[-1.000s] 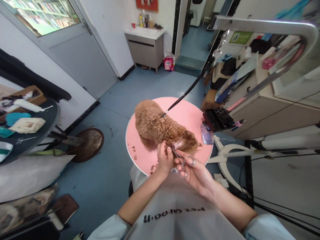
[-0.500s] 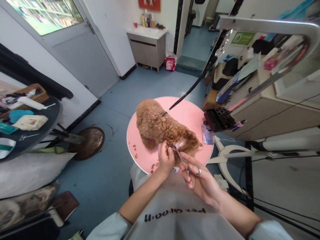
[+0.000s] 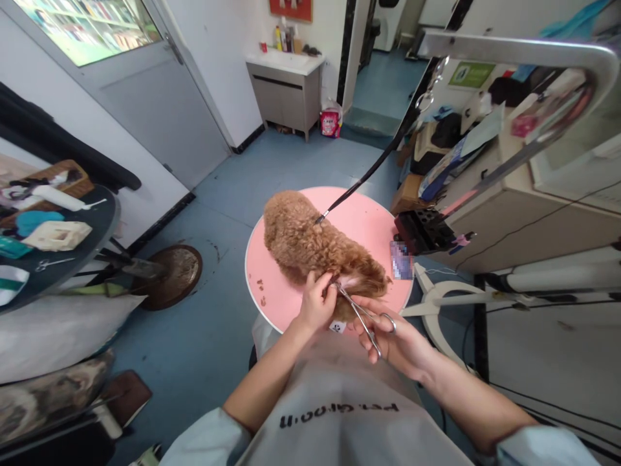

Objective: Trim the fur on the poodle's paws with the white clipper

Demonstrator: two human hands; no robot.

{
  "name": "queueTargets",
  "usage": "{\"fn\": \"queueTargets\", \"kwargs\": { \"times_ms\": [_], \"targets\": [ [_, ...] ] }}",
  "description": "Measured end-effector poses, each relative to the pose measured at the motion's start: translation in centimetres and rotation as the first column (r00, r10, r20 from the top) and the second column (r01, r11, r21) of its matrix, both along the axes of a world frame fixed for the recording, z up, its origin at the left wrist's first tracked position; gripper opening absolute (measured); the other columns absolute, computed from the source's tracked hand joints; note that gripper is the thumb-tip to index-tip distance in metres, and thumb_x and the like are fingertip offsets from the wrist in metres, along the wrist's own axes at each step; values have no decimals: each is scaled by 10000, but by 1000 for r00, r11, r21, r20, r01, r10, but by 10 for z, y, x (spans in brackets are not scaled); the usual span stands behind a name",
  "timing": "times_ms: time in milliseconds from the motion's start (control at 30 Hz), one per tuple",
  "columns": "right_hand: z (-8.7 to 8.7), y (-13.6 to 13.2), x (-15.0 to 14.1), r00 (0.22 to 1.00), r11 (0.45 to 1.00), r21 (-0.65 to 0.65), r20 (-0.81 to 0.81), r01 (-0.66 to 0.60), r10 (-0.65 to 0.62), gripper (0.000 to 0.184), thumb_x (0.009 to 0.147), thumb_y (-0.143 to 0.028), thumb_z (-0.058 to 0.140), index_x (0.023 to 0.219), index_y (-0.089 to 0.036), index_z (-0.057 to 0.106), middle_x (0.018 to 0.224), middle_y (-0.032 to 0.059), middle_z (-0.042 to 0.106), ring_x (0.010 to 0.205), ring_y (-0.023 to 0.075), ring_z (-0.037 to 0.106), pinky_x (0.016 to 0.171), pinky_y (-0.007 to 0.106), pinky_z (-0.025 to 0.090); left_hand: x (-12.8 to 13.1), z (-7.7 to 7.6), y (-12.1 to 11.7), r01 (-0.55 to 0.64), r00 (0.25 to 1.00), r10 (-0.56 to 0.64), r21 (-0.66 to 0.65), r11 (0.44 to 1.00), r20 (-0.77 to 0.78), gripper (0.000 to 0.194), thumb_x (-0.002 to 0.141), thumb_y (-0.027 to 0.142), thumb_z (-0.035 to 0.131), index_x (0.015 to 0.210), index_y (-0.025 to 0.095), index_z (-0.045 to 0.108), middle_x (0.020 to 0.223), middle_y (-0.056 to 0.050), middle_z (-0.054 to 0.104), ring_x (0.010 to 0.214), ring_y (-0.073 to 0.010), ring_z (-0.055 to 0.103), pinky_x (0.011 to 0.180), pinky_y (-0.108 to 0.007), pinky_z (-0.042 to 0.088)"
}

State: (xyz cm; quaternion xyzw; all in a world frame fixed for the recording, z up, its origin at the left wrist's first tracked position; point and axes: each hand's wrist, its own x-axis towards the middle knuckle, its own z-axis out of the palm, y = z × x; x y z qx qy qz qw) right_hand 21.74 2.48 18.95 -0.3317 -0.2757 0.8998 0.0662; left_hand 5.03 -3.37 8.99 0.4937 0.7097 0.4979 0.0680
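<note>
A curly brown dog (image 3: 310,239) is on a round pink table (image 3: 359,200), its head toward the right. My left hand (image 3: 317,301) is closed on the dog's ear, folding it back so the pale pink inside shows. In my right hand (image 3: 388,336) is a silver hemostat (image 3: 359,310), its ring handles spread apart and its slim jaws at the ear opening. Whether the jaws grip any hair is too small to tell. A black leash (image 3: 373,168) runs from the dog's neck up to a metal arm.
Brown hair tufts (image 3: 262,294) lie on the pink table's left side. The metal grooming arm (image 3: 514,45) rises at right, with a black tool holder (image 3: 422,230) low on it. A dark side table (image 3: 92,213) at left carries scissors (image 3: 54,263) and a basket.
The hemostat's handles have spread wider, and my right hand has shifted slightly right. My left hand, still on the ear, has moved slightly left.
</note>
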Motion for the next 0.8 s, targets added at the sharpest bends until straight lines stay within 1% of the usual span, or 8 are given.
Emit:
{"fn": "queueTargets", "kwargs": {
  "times_ms": [133,267,367,433,500,633,700,800],
  "targets": [
    [-2,7,-4,994,995,68,78,-80,74,600,653,-365,755,1170,-194,503,793,16,628,577,103,567,424,195,505,-6,8,0,88,996,-89,-59,994,3,278,807,99,467,1038,152,613,888,-59,522,868,-170,561,801,-325,501],
    [3,7,-7,986,981,148,124,-130,112,641,647,-339,790,1190,-201,479,819,9,619,565,81,561,437,182,499,-7,15,0,108,994,-108,-126,986,10,272,805,114,471,1033,127,619,906,-78,515,864,-180,565,807,-338,504],
    [3,2,-3,990,977,177,98,-116,100,657,656,-312,796,1218,-225,467,832,-4,604,542,64,544,428,171,480,-5,17,2,109,994,-108,-141,984,10,284,804,123,476,1053,114,613,922,-89,511,876,-189,566,817,-343,503],
    [2,-2,1,993,983,157,79,-99,88,648,663,-316,793,1220,-238,471,844,-3,600,541,62,540,424,170,475,-5,17,2,108,994,-109,-134,985,4,297,800,118,477,1068,119,604,938,-92,511,883,-189,565,821,-341,502],
    [0,-4,3,996,991,119,65,-66,58,620,670,-339,782,1205,-241,484,860,6,602,570,76,551,442,188,496,-5,18,3,112,993,-114,-133,985,-6,300,798,114,475,1070,133,599,938,-87,513,882,-188,564,816,-337,502],
    [-2,-6,-3,998,996,91,54,20,-25,577,671,-348,773,1167,-237,499,844,4,589,628,104,557,467,220,527,-3,17,4,109,993,-114,-138,984,-29,310,801,124,473,1087,133,593,917,-85,512,867,-192,563,786,-330,506],
    [-1,-7,-6,998,994,110,60,24,-30,600,660,-310,790,1177,-242,493,847,-6,581,601,85,544,469,207,517,-3,16,5,109,993,-115,-138,984,-36,323,805,132,470,1106,120,587,918,-91,514,858,-192,567,776,-327,509],
    [0,-9,-3,998,991,133,56,-6,-1,630,661,-296,802,1205,-259,485,877,-9,577,561,58,534,474,196,501,-2,14,5,115,991,-122,-146,983,-45,341,806,138,470,1128,116,579,921,-95,518,846,-191,574,766,-325,514]
  ]
}}
